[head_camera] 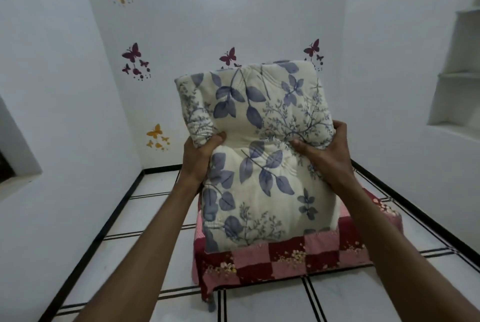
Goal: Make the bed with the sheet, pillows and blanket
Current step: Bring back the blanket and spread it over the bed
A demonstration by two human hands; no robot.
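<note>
Two hands carry the load: the left hand (205, 150) and right hand (322, 147) each grasp the folded blanket (254, 155) at mid-height, thumbs pressed into its near face, fingers (340, 128) wrapped round the side edges. The blanket stands upright between them, its lower edge at or just above the bed (285, 256), which wears a red-checked sheet (324, 249); contact cannot be confirmed. Recommended: keep both grips level, lower the bundle flat, then unfold toward the far end.
</note>
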